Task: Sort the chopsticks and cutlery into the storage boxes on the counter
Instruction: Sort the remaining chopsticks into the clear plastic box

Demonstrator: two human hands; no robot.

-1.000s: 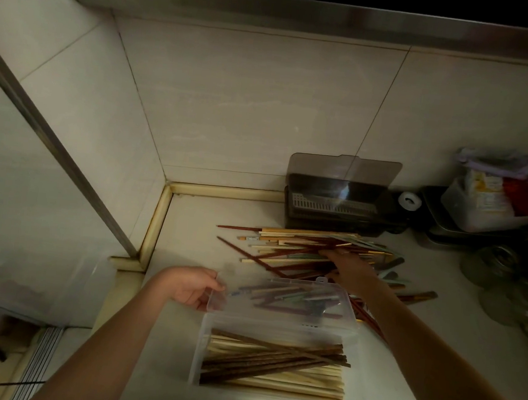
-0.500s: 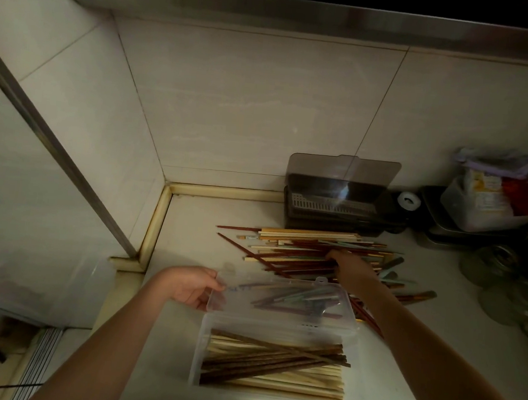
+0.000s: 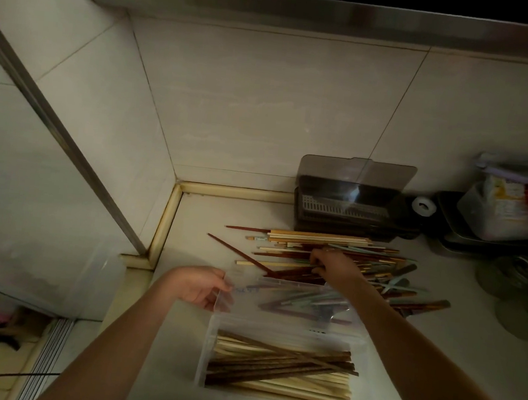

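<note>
A clear plastic storage box [image 3: 208, 351] stands near the counter's front, filled with pale and dark wooden chopsticks [image 3: 279, 370]. Its transparent lid [image 3: 295, 301] stands raised at the far side; my left hand [image 3: 199, 285] grips the lid's left corner. Behind the lid lies a loose pile of chopsticks and cutlery [image 3: 300, 244], pale, dark red and pastel. My right hand [image 3: 333, 266] reaches over the lid into the pile, fingers curled on dark red chopsticks. A dark storage box [image 3: 348, 210] with its tinted lid up stands against the back wall.
A white tape roll [image 3: 424, 206], a dark tray [image 3: 463, 239] holding a plastic tub [image 3: 497, 214] of packets, and glass jars [image 3: 514, 276] crowd the right side. Tiled walls close the back and left. The counter edge drops off at the left.
My right hand has slid left through the pile and now pinches dark red chopsticks. My left hand keeps holding the lid in the same place.
</note>
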